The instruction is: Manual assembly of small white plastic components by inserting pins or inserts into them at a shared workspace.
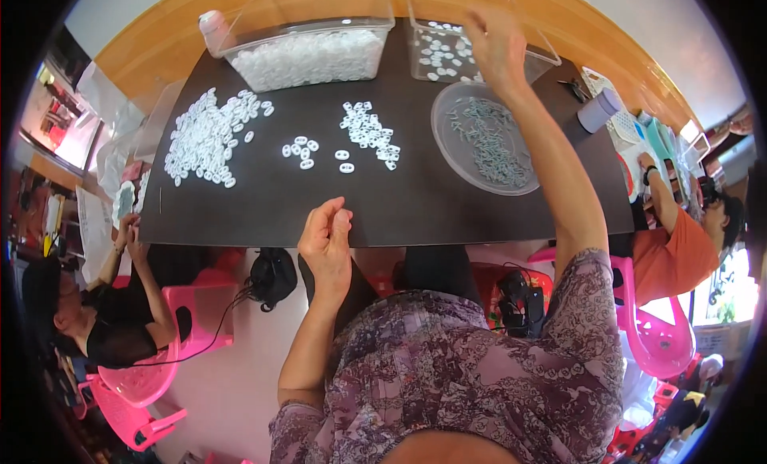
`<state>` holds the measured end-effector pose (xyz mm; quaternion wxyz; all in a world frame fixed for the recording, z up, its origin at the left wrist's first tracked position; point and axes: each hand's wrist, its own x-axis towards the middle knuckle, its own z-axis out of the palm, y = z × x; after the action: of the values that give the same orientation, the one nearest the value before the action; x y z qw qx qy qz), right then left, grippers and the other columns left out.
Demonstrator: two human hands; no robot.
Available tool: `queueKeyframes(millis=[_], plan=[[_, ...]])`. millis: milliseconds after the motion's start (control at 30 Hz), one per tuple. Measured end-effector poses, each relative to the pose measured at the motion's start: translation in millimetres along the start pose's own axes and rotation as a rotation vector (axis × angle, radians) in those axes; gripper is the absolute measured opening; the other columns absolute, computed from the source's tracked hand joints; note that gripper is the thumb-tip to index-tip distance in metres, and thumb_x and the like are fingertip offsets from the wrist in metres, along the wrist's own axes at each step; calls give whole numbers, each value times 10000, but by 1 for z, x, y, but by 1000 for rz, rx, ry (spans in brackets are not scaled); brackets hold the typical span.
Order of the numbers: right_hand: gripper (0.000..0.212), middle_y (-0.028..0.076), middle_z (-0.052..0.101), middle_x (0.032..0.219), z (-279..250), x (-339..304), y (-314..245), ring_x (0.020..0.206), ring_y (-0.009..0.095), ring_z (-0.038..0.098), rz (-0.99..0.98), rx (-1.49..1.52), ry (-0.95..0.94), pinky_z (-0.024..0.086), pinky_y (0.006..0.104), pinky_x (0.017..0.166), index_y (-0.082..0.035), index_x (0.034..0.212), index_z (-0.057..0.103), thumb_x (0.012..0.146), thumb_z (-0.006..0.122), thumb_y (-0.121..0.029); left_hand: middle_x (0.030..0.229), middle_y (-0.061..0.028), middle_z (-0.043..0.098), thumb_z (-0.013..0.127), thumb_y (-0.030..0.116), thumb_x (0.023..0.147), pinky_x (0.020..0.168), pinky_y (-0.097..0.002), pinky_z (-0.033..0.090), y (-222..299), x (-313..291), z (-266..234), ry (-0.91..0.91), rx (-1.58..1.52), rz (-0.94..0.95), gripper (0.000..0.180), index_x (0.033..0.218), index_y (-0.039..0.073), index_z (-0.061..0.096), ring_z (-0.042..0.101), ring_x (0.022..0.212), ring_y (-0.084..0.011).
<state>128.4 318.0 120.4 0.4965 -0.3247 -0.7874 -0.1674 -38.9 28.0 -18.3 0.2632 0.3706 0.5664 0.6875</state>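
Observation:
My right hand is over the clear bin at the back right. Its fingers are stretched out, slightly blurred, with nothing visible in them. Scattered inside that bin are small white oval pieces. My left hand is at the table's front edge, fingers curled and thumb pressed against them; whatever they hold is hidden. Beyond it lie a few white oval two-hole pieces and a cluster of white pieces. Under my right forearm, a round clear tray holds many thin grey-green screw-like pins.
A large heap of white pieces covers the table's left side. Behind it, a clear bin is filled with white pieces beside a pink-white bottle. A lilac cylinder stands right. People sit at both sides, on pink chairs.

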Motion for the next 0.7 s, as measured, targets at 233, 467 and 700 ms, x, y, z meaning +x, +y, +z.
queueKeyframes(millis=[233, 467, 700], plan=[[55, 98, 601, 772, 2, -109, -98, 779, 288, 553, -69, 412, -598, 452, 383, 686, -64, 763, 644, 708, 644, -67, 820, -33, 601, 574, 93, 880, 630, -196, 444, 3, 9, 7, -50, 140, 64, 161, 975, -27, 623, 537, 709, -72], [57, 148, 573, 748, 14, -121, -113, 755, 311, 533, -157, 299, -687, 428, 413, 661, -28, 713, 617, 664, 640, -44, 818, -29, 590, 573, 66, 871, 638, -202, 447, 2, 9, 13, -55, 185, 101, 145, 962, -32, 628, 539, 707, -78], [75, 140, 578, 737, 18, -127, -117, 741, 308, 535, -94, 339, -669, 432, 418, 659, -9, 674, 587, 684, 644, -57, 752, -53, 583, 588, 33, 836, 607, -223, 449, 0, 10, 15, -15, 187, 85, 117, 932, -23, 622, 552, 641, -106]])
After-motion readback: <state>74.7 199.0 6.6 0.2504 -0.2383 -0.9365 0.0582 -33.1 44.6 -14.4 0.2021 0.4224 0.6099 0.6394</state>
